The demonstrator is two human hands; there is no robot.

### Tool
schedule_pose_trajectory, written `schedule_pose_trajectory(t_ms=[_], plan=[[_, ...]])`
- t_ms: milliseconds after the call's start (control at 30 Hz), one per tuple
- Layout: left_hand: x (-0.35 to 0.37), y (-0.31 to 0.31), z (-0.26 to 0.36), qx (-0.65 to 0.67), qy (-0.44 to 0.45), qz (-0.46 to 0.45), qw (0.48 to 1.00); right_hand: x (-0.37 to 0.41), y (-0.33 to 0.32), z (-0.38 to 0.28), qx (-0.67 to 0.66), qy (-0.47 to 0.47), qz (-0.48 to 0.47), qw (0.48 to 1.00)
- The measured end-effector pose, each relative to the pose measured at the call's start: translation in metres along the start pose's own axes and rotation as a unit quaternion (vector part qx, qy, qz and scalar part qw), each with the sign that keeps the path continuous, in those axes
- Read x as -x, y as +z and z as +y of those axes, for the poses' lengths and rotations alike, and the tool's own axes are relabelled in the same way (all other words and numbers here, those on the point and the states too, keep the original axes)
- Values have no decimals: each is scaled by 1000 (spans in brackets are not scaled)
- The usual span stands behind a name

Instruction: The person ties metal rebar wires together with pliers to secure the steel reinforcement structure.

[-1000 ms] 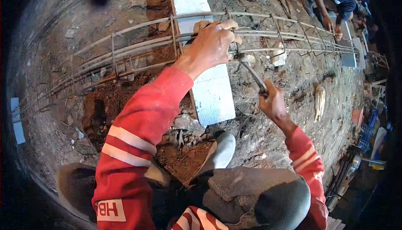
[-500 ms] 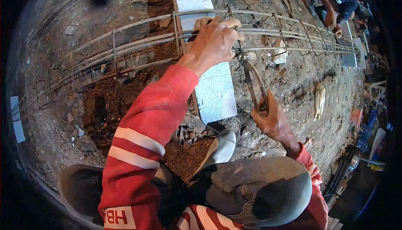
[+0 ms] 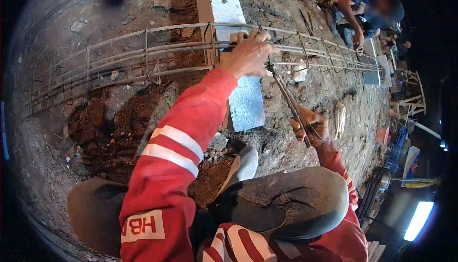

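A long steel rebar cage (image 3: pixel 181 47) with square stirrups runs across the view over a pale block (image 3: pixel 245 104). My left hand (image 3: pixel 248 54) is closed around its bars above the block. In my right hand (image 3: pixel 312 123) are long-handled pincers (image 3: pixel 290 97), gripped by the handles. Their jaws are up at the lower bar, just right of my left fingers, near a stirrup joint. Whether the jaws hold a wire there is too small to make out. The handles appear close together, seen nearly edge-on.
Another person (image 3: pixel 355 14) crouches at the far right end of the cage, a hand near the bars. A second block (image 3: pixel 371 73) supports that end. Rubble, a pale crumpled object (image 3: pixel 340 119) and a bright lamp (image 3: pixel 419 220) lie to the right.
The pincers have turned, and their handles, spread apart before, now look close together. My right hand has moved slightly right and down. My left hand stays on the cage; the view has shifted.
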State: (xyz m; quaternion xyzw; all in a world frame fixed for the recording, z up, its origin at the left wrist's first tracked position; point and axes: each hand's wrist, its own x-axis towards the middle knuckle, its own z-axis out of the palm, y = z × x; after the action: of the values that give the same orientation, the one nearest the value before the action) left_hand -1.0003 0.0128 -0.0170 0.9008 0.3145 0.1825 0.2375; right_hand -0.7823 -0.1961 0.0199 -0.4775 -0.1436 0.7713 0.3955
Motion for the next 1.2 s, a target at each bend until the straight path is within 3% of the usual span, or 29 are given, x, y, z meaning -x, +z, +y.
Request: schedule_pose_trajectory(t_ms=[67,133,200,233,267,300,333,367,400,467,500,567,667,700,733,767,800,833,867,900,933,967,1000,1033,1067,1100,1133,1167,1200], plan=[[6,8,15,-16,63,31,997,2,-6,12,-62,-35,-29,997],[5,31,34,-16,187,27,982,-1,-11,7,-27,-26,-48,998],[7,47,57,-16,249,50,967,-1,-8,4,141,-16,-33,989],[4,52,65,-20,213,-43,976,1,2,-7,294,28,5,955],[1,57,70,-23,173,-134,975,1,6,-3,296,28,4,955],[-1,70,69,-23,171,-131,976,4,9,2,495,-17,109,862],[-4,84,66,-22,191,-46,980,6,14,8,664,-62,207,716],[-7,92,65,-22,210,38,977,11,42,16,752,-73,298,584],[-11,88,66,-22,210,39,977,10,43,33,790,-174,361,464],[-16,84,70,21,184,43,982,3,46,39,764,-219,430,429],[-17,89,70,24,185,48,981,0,52,38,763,-216,430,431],[-18,95,69,6,196,46,980,-6,64,31,763,-57,446,466],[-10,94,79,-13,158,-28,987,-8,35,26,775,-83,422,463],[-6,104,80,-3,213,105,971,-14,18,19,738,-63,410,532],[-5,112,80,3,265,238,934,-15,4,17,738,-64,412,531],[3,119,84,-26,262,161,951,-16,-8,17,747,-110,338,562],[4,120,84,-25,262,159,952,-14,-13,15,749,-153,261,589],[5,120,84,-37,251,143,957,-16,-20,0,643,60,227,729],[4,120,84,-49,239,128,961,-8,5,-14,461,94,165,867],[3,114,84,67,268,152,949,-11,-22,-18,264,182,83,943],[-1,107,84,65,271,152,948,-14,-49,-21,53,257,-6,965],[-3,83,86,87,193,-10,977,-16,-42,-20,55,252,-9,966],[-4,70,86,110,104,-173,973,-17,-35,-14,188,219,27,957],[-10,95,78,94,178,-115,973,-17,-28,-11,319,181,64,928],[-15,96,81,93,180,-113,973,-15,-22,-10,321,180,64,928],[-17,97,85,67,174,-122,975,-11,-16,-8,441,144,138,875],[-21,97,87,39,168,-130,976,-7,-8,-7,553,104,207,800],[-27,88,89,79,172,-139,972,2,22,-6,686,89,329,643],[-32,70,91,78,173,-136,972,8,42,12,738,-44,438,512]])
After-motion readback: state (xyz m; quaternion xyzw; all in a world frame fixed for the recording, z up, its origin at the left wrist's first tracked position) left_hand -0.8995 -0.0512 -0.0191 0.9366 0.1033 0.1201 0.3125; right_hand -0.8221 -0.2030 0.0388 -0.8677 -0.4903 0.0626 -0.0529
